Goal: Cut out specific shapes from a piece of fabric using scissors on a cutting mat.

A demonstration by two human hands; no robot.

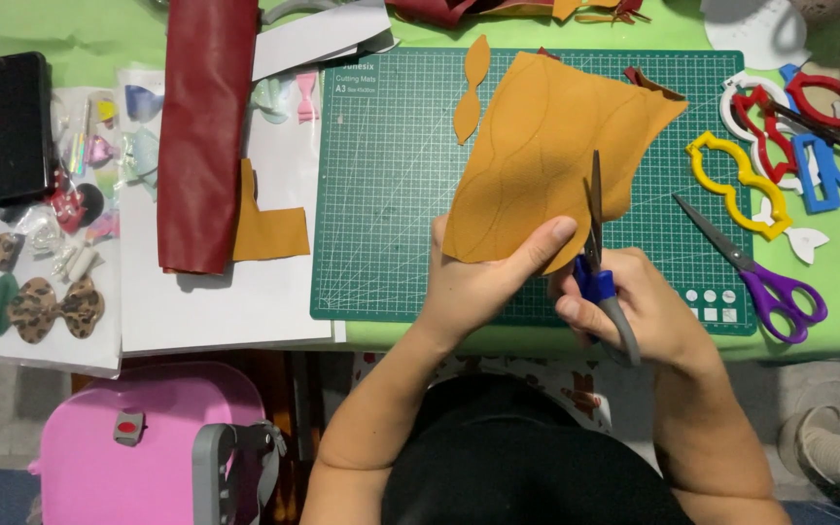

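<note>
Right hand [648, 316] closed on blue-grey scissors [596, 255], blades pointing straight away, mid-cut. Left hand [483, 282] pinches near edge of mustard leather sheet [546, 146]: matte, irregular, long axis toward mat's far right corner, held over gridded green cutting mat [391, 175]. Purple scissors [755, 272] at right edge.

The right hand [639, 316] covers most of the blue-and-grey scissors' [597, 255] handles, and the mustard leather sheet [546, 146] hides part of the blades. The left hand [483, 282] and that sheet conceal the green cutting mat [391, 194] beneath. At the bench's far edge, the dark red roll [201, 126] and scraps run out of frame. Toward the right edge, the coloured plastic templates [799, 136] overlap and are cropped. The bows at the left edge are too small to make out in detail.
</note>
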